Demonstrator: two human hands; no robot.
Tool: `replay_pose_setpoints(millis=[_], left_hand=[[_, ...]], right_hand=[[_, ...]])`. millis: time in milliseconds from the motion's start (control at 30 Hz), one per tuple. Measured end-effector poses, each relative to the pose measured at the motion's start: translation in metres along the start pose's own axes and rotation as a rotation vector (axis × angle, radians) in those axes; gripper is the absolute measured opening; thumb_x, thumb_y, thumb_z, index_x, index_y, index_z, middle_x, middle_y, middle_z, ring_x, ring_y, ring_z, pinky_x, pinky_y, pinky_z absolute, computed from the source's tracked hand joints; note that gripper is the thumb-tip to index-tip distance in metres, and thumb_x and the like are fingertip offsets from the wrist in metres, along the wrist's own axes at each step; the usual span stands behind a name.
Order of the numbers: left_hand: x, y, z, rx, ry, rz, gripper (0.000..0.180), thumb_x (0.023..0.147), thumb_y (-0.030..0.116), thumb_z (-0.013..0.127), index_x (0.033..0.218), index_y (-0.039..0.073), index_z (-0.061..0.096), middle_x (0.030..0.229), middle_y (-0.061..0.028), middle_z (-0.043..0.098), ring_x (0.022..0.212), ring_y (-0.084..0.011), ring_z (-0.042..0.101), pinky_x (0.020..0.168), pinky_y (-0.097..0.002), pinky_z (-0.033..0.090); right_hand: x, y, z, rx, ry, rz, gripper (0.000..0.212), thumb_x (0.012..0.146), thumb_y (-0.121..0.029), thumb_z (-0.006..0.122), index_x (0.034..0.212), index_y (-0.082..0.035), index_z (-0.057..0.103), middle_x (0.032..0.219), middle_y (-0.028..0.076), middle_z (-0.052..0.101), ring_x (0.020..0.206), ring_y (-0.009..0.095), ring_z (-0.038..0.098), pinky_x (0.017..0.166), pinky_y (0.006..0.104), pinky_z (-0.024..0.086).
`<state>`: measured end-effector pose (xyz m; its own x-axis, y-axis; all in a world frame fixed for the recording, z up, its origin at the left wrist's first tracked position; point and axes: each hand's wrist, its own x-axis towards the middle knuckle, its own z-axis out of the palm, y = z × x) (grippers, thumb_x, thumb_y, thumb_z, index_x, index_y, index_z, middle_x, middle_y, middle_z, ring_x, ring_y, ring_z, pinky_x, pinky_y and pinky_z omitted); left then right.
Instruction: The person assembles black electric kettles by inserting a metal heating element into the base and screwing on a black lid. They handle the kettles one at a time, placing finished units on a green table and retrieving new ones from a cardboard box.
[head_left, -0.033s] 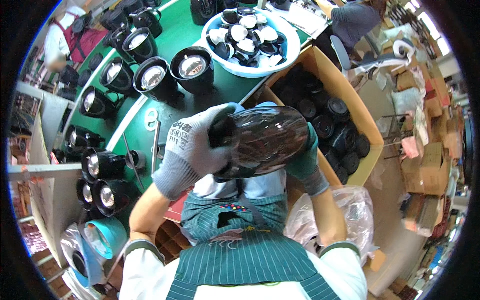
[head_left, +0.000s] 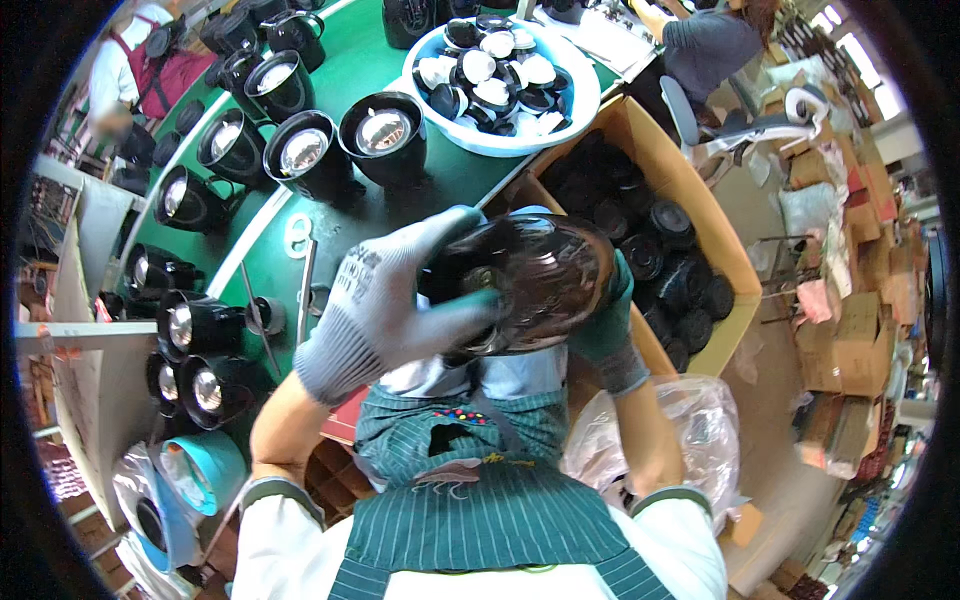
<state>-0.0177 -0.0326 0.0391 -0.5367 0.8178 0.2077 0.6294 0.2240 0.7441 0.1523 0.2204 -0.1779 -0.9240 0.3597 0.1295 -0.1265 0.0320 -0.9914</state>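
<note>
Above my lap I hold a glossy black jug [head_left: 555, 280] lying on its side; no handle shows on it. My left hand [head_left: 395, 290], in a grey knitted glove, grips its left end, the thumb stretched along the near side. Around the right end curl the fingers of my right hand [head_left: 612, 320], in a green-palmed glove; part of them is hidden behind the jug. On the green table, black jugs with shiny silver insides stand close by, the nearest ones being a jug [head_left: 384, 135] and its neighbour [head_left: 303, 150].
A light blue basin [head_left: 415, 95] of black and white lids sits on the table [head_left: 265, 235]. Right of it, a cardboard box [head_left: 735, 265] holds many black round parts. Clear plastic bag [head_left: 705, 420] lies by my right arm. Two other people [head_left: 715, 50] [head_left: 150, 70] are farther off.
My left hand has shifted on the jug, its thumb now reaching farther along it. The jug has turned slightly. The right hand still holds its end.
</note>
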Motion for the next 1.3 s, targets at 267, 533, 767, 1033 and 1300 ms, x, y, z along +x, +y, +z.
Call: replay_pose_setpoints(millis=[267,533,767,1033,1300], left_hand=[[-0.007,0.016,0.009,-0.092,0.069,0.281,0.08,0.08,0.03,0.075,0.147,-0.006,0.049,0.145,-0.0262,0.056,0.128,-0.0419,0.059,0.11,-0.0459,0.043],[-0.069,-0.042,0.057,-0.004,0.104,0.242,0.09,0.069,0.015,0.088,0.149,0.003,0.05,0.144,-0.0243,0.055,0.135,-0.0438,0.052,0.114,-0.0506,0.042],[-0.15,-0.159,0.083,0.337,0.556,-0.135,0.042,0.078,0.006,0.071,0.12,0.005,0.067,0.118,-0.0184,0.067,0.115,-0.0389,0.062,0.101,-0.0512,0.048],[-0.143,-0.232,0.037,0.161,0.347,-0.635,0.05,0.091,0.018,0.075,0.135,0.001,0.058,0.113,-0.0189,0.074,0.1,-0.027,0.074,0.087,-0.0373,0.057],[0.002,-0.055,0.031,0.251,-0.339,-0.013,0.061,0.088,0.034,0.075,0.14,0.008,0.055,0.103,-0.0209,0.073,0.09,-0.0393,0.072,0.081,-0.0467,0.057]], right_hand=[[0.014,-0.014,0.028,0.261,0.047,0.087,0.091,0.082,-0.031,0.083,0.155,-0.006,0.035,0.155,0.018,0.046,0.139,0.03,0.051,0.116,0.0449,0.044],[0.047,-0.062,0.018,0.433,-0.046,0.093,0.098,0.07,-0.035,0.091,0.151,-0.005,0.046,0.156,0.017,0.048,0.141,0.03,0.049,0.116,0.0441,0.043],[0.061,-0.073,0.051,-0.165,-0.677,0.071,0.109,0.055,-0.025,0.099,0.149,0.001,0.05,0.154,0.014,0.051,0.142,0.026,0.049,0.12,0.0408,0.036],[0.063,-0.049,0.046,0.025,-0.665,0.083,0.131,0.057,-0.025,0.1,0.163,-0.004,0.026,0.158,0.014,0.046,0.143,0.023,0.046,0.121,0.0391,0.034],[0.058,-0.039,0.048,0.054,-0.623,0.028,0.135,0.063,-0.036,0.094,0.166,-0.005,0.012,0.166,0.018,0.029,0.151,0.027,0.034,0.125,0.0419,0.026]])
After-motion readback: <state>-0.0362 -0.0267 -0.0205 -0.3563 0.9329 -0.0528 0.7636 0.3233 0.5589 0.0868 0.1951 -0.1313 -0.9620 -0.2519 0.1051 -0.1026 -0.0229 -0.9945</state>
